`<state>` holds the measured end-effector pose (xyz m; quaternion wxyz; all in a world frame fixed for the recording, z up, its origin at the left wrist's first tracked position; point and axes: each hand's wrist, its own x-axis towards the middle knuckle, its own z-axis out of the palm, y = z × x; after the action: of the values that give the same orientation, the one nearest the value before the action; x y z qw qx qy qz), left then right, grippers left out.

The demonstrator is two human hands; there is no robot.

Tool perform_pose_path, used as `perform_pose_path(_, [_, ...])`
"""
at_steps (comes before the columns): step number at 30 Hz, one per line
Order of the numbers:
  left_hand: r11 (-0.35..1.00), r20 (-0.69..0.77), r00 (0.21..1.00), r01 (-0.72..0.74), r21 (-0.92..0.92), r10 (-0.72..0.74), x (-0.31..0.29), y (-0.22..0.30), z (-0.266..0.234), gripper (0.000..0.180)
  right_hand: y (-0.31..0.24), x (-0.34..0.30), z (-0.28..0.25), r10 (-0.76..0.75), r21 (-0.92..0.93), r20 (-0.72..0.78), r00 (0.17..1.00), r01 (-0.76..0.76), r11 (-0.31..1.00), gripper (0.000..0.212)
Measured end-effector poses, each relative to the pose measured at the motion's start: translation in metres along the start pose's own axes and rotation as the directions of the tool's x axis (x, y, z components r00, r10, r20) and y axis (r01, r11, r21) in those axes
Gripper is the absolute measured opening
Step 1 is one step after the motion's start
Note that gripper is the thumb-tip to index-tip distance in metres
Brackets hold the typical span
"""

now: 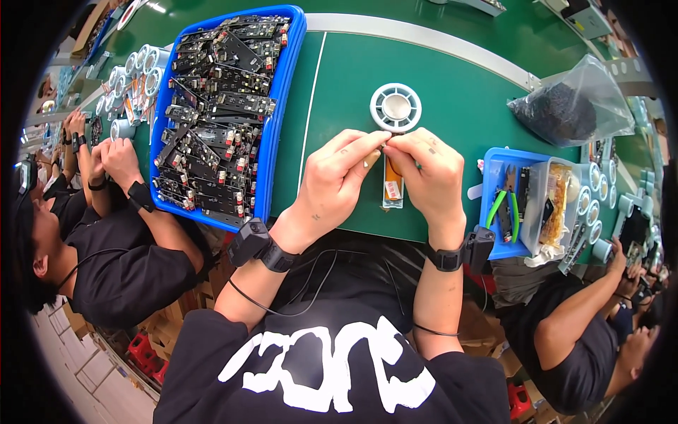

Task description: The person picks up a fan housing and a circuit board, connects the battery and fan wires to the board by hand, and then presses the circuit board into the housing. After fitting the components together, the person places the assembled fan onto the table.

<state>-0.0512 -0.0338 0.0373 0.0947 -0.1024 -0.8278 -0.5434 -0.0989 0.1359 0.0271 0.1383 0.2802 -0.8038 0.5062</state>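
Note:
In the middle of the green bench lies a handheld fan [395, 107], with a pale blue round head, spokes and a white hub. Its narrow handle points toward me and shows an orange part with a white label [393, 189]. My left hand [332, 177] and my right hand [432, 169] meet over the neck of the fan, thumbs and forefingers pinched together. Whatever lies between the fingertips is too small and too covered to name. Both hands hide the upper part of the handle.
A blue tray [299, 78] heaped with black circuit boards stands left. At right, a blue bin [492, 212] holds green-handled pliers [514, 219] beside a clear container. Behind it sits a plastic bag of dark material [565, 106]. Co-workers [127, 261] and more fan parts flank me.

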Motion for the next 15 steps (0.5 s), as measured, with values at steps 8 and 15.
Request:
perform_pose_path(8, [0.996,0.021,0.996,-0.083,-0.012,0.084,0.0026,-0.0057,0.0017,0.035,0.0100,-0.0005,-0.0024,0.079,0.138,0.035,0.996,-0.083,0.987,0.012])
perform_pose_path(15, [0.996,0.023,0.999,0.041,-0.077,-0.039,-0.0032,0.0014,-0.0008,0.035,0.0078,0.0006,-0.0082,0.098,0.132,0.060,0.993,-0.105,0.986,0.016])
